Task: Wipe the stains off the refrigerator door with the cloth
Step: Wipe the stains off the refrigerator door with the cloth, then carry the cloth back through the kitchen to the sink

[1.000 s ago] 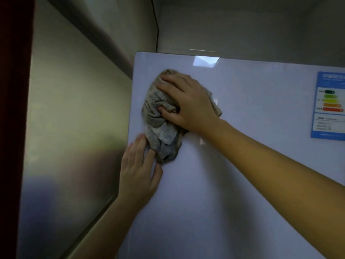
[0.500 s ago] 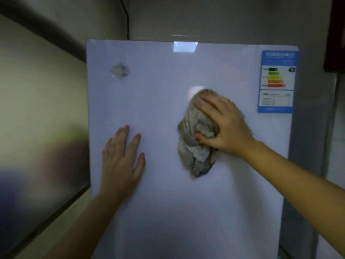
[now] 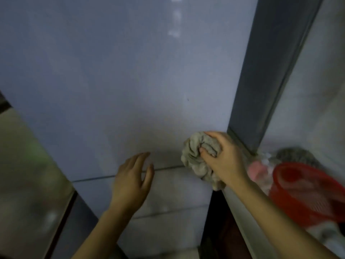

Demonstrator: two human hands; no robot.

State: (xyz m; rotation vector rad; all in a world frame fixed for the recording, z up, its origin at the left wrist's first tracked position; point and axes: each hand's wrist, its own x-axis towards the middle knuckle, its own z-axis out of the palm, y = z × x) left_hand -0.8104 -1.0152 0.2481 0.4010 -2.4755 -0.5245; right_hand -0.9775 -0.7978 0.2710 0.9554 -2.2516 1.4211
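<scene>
The pale glossy refrigerator door (image 3: pixel 115 81) fills most of the head view. My right hand (image 3: pixel 224 159) grips a crumpled grey cloth (image 3: pixel 192 157) and holds it against the door's lower right corner, just above the seam (image 3: pixel 89 178) to the door below. My left hand (image 3: pixel 132 180) hovers in front of that seam with its fingers relaxed and spread, and it holds nothing. No stain shows on the visible part of the door. The picture is blurred by motion.
The refrigerator's dark grey side panel (image 3: pixel 265 71) runs up on the right. A red plastic basket (image 3: pixel 306 191) with pink and grey cloths sits low right beside a pale wall. A brushed metal panel (image 3: pixel 24 174) stands on the left.
The view has dropped from the top of the door to its lower edge. My right hand has swept the cloth down and to the right. My left hand has come off the door.
</scene>
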